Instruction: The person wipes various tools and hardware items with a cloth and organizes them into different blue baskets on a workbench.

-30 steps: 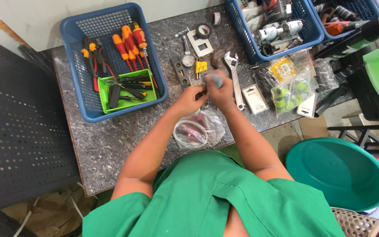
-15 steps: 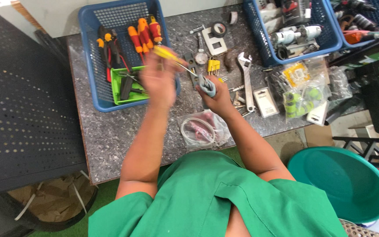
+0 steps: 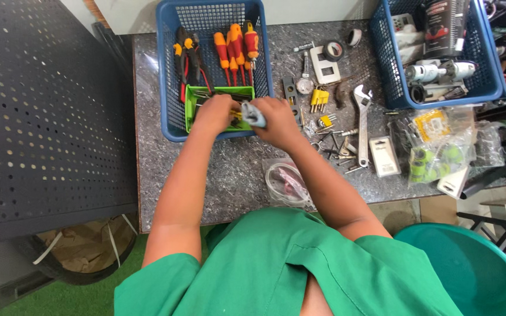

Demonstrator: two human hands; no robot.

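A: From the head view we see a speckled grey stone table (image 3: pixel 206 175) with a blue basket (image 3: pixel 168 88) at its far left side and a second blue basket (image 3: pixel 390 96) to the right.

B: We see the left hand (image 3: pixel 215 113) reaching into the green tray (image 3: pixel 191 108) inside that basket, fingers curled down among the tools; what they pinch we cannot tell.

A: The right hand (image 3: pixel 276 120) sits just beside it at the basket's near rim, fingers closed around a small grey-blue tool (image 3: pixel 253 114).

B: Red-and-yellow screwdrivers (image 3: pixel 235 47) lie behind the tray. An adjustable wrench (image 3: pixel 361 120) rests on the table, right of the hands.
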